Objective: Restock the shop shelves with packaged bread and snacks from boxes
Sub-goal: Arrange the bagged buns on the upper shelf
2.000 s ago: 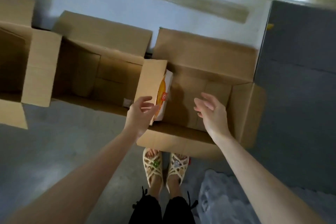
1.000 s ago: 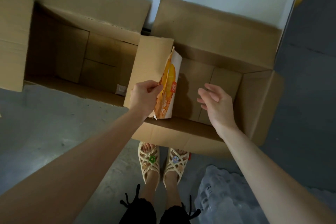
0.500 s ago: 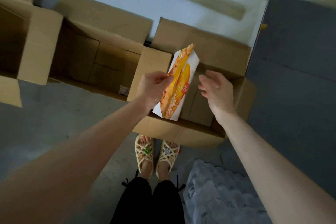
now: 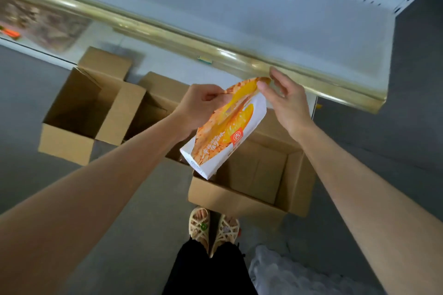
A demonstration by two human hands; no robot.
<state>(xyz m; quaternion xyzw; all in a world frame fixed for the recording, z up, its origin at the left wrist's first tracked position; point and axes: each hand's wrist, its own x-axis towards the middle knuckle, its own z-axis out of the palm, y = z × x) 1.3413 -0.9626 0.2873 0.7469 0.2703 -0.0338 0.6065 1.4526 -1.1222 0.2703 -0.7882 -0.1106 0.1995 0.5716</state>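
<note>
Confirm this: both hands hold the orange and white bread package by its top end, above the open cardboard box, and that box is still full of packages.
Wrong on one count. The head view shows the cardboard box under the bread package empty, its bare bottom showing. The rest stands: the left hand and right hand both hold the package's top end above it.

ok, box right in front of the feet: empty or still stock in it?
Looks empty: the cardboard box shows bare bottom flaps. The bread packet in both hands hides its near-left corner.
</note>
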